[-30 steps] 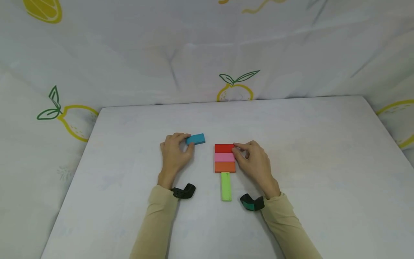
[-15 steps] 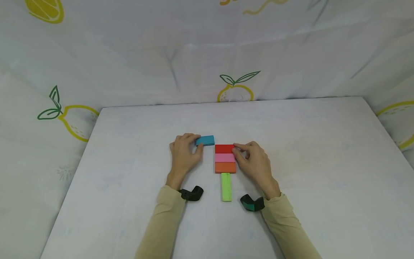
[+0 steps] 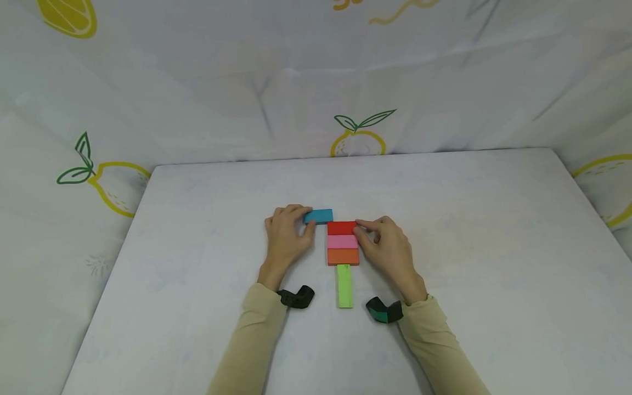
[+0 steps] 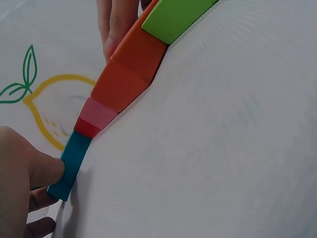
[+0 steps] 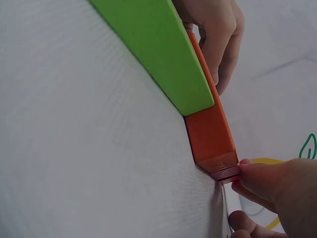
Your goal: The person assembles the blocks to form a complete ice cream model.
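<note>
My left hand [image 3: 286, 237] pinches the left end of a blue block [image 3: 321, 216] between thumb and fingers. The blue block's right end lies at the far left corner of a red block [image 3: 339, 228]. Below the red one, a pink block [image 3: 342, 242] and an orange block [image 3: 343, 256] lie side by side against it, long edges together. A light green block [image 3: 344, 286] points toward me from the middle of the orange one. At the red block's right end, my right hand [image 3: 390, 249] pinches it; in the right wrist view the thumb [image 5: 265, 181] hides part of that end.
The blocks lie on a white table [image 3: 494, 247]. Behind it hangs a white cloth [image 3: 197, 82] with lemon drawings. Black wrist cameras [image 3: 298, 297] sit on both wrists, near the green block's two sides.
My left hand has slid the blue block to the right and slightly toward me, up to the red block's corner. My right hand and the other blocks have stayed in place.
</note>
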Action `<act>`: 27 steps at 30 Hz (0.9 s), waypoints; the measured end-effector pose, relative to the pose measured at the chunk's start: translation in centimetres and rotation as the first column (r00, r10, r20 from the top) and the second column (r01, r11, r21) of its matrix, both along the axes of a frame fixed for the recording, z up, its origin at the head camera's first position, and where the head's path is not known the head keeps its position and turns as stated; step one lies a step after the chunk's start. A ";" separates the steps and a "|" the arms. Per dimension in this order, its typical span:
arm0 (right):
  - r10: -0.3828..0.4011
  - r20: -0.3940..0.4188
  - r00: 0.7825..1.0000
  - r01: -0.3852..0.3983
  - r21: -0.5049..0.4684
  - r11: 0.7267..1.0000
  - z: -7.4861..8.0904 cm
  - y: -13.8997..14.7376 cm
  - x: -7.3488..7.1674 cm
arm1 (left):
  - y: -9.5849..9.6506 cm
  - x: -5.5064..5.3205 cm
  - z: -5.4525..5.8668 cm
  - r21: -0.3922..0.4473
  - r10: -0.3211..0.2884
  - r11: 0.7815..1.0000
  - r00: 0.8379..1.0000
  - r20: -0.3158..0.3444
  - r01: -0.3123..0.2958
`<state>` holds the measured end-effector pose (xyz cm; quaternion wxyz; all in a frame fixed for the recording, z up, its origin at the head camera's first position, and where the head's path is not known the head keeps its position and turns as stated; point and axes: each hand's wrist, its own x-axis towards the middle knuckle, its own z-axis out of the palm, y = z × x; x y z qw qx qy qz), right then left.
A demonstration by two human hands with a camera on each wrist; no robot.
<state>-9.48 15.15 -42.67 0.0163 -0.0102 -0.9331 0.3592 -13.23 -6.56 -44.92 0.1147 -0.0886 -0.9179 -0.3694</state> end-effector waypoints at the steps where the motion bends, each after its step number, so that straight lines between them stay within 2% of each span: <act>1: -0.001 0.000 1.000 0.001 -0.001 1.000 0.0 0.0 0.0 | 0.0 0.0 0.0 -0.001 -0.002 1.000 1.000 -0.001 0.002; 11: 0.000 -0.011 1.000 0.000 0.004 1.000 0.0 0.0 0.1 | 0.7 -0.1 -0.1 -0.024 -0.020 1.000 1.000 0.005 0.020; 20: 0.000 -0.016 1.000 0.001 0.011 1.000 0.0 -0.1 0.1 | 1.0 0.0 -0.7 -0.004 -0.033 0.999 0.999 -0.029 0.032; 27: -0.006 -0.010 1.000 0.006 0.007 1.000 0.1 -0.1 0.1 | 1.1 -0.2 -0.6 0.119 0.021 0.993 0.999 -0.025 -0.017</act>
